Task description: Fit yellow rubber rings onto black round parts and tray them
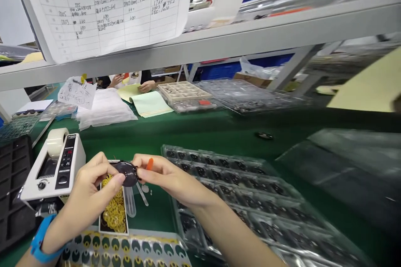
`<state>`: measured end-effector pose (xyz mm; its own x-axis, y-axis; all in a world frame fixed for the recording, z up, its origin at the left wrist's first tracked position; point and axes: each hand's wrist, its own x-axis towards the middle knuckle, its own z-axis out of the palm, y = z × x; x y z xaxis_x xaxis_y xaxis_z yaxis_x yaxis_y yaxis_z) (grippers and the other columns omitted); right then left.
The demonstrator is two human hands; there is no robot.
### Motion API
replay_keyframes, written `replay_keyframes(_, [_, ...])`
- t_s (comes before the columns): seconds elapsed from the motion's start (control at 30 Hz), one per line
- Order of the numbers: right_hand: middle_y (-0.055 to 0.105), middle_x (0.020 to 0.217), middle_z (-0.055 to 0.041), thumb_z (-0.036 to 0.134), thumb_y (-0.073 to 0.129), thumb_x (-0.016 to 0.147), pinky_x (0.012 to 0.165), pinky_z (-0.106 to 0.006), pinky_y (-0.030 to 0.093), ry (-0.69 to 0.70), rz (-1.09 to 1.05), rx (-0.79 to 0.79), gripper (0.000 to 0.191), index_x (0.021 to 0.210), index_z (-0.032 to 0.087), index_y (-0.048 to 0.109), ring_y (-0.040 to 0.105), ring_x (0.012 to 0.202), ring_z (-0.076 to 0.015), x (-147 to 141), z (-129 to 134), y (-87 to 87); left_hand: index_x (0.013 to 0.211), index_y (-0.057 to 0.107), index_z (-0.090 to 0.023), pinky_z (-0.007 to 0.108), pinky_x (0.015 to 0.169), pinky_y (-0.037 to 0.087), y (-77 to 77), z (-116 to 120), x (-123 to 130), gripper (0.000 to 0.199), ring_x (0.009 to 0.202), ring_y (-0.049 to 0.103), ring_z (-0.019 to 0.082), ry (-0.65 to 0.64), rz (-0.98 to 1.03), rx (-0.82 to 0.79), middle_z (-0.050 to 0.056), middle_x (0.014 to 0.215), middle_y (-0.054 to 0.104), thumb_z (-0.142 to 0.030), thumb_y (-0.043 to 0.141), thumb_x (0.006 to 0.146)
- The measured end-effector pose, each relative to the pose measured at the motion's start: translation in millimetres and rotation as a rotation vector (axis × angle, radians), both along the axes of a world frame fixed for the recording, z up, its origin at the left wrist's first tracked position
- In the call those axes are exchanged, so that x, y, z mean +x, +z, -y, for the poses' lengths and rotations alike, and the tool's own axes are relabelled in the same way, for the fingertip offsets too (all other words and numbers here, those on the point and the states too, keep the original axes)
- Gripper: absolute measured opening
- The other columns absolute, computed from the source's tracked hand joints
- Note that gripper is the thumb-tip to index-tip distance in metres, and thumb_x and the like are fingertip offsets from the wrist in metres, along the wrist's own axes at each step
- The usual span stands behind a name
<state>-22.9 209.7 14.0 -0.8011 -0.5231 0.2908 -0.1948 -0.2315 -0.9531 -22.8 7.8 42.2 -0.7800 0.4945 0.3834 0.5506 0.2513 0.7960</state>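
black oval part (127, 174), one: was held above bench (140, 133), near yellow loops (114, 212); left hand (97, 187), right hand (156, 173): fingers pinched nearly together on opposite ends. risk: a slack pinch could have dropped it among the loops.

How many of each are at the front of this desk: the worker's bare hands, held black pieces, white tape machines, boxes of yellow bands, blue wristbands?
Bare hands: 2 (left hand, right hand)
Black piece, held: 1
White tape machine: 1
Box of yellow bands: 1
Blue wristband: 1
Total: 6
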Motion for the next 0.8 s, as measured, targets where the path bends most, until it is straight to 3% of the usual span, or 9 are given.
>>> replay_keyframes(0.6, [0.035, 0.07, 0.0026, 0.06, 0.057, 0.089, 0.06, -0.026, 0.024, -0.078, -0.007, 0.136, 0.046, 0.073, 0.018, 0.048, 0.03, 0.064, -0.012, 4, 1, 0.0, 0.064, 0.054, -0.017, 0.025, 0.052, 0.028, -8.3, -2, -4, 0.028, 0.06, 0.038, 0.012, 0.042, -0.025, -0.038, -0.001, 0.069, 0.04, -0.025, 0.054, 0.09])
replay_keyframes(0.7, [0.037, 0.072, 0.0019, 0.06, 0.055, 0.091, 0.06, -0.026, 0.025, -0.105, -0.024, 0.181, 0.046, 0.075, 0.018, 0.049, 0.03, 0.064, -0.0122, 5, 2, -0.5, 0.065, 0.052, -0.017, 0.025, 0.052, 0.028, -11.4, -4, -1, 0.026, 0.058, 0.037, 0.011, 0.111, -0.138, -0.086, -0.002, 0.07, 0.04, -0.022, 0.053, 0.09])
replay_keyframes(0.8, [0.037, 0.072, 0.0018, 0.059, 0.055, 0.091, 0.06, -0.026, 0.026, -0.13, -0.024, 0.178, 0.045, 0.074, 0.018, 0.048, 0.031, 0.065, -0.0124, 4, 1, -2.3, 0.068, 0.048, -0.017, 0.025, 0.051, 0.028, -11.4, -4, 0, 0.022, 0.056, 0.036, 0.01, 0.293, -0.339, -0.166, -0.002, 0.072, 0.039, -0.024, 0.059, 0.086])
